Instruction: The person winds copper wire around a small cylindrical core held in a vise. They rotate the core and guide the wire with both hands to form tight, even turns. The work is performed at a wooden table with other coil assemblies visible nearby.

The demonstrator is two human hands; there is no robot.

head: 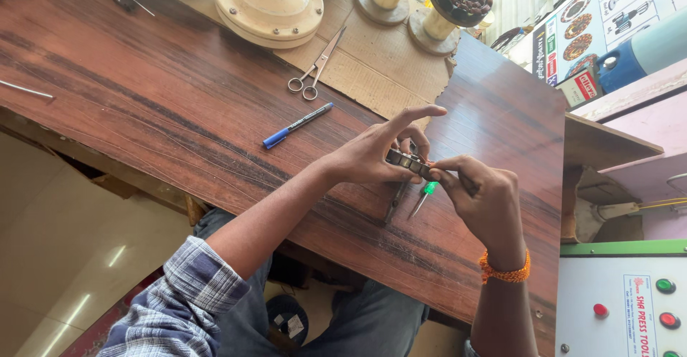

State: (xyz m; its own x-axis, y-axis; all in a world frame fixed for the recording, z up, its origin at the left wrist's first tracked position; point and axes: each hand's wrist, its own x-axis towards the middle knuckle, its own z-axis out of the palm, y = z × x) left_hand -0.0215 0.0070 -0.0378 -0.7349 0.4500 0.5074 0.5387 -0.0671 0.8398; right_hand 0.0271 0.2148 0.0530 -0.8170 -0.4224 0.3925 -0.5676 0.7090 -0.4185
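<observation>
A small metal part (406, 160) is held between both hands above the table (179, 106).
It is pinched by the left hand (372, 155) (index finger stretched out) and by the closed right hand (483, 199); a green-handled screwdriver (424, 196) lies just below.

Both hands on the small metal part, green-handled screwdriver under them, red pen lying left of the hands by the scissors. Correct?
Not quite: the pen is blue, not red, as the head view shows. The rest holds: the left hand and right hand both grip the small metal part, the green-handled screwdriver lies under them, and the pen lies left of the hands, near the scissors.
</observation>
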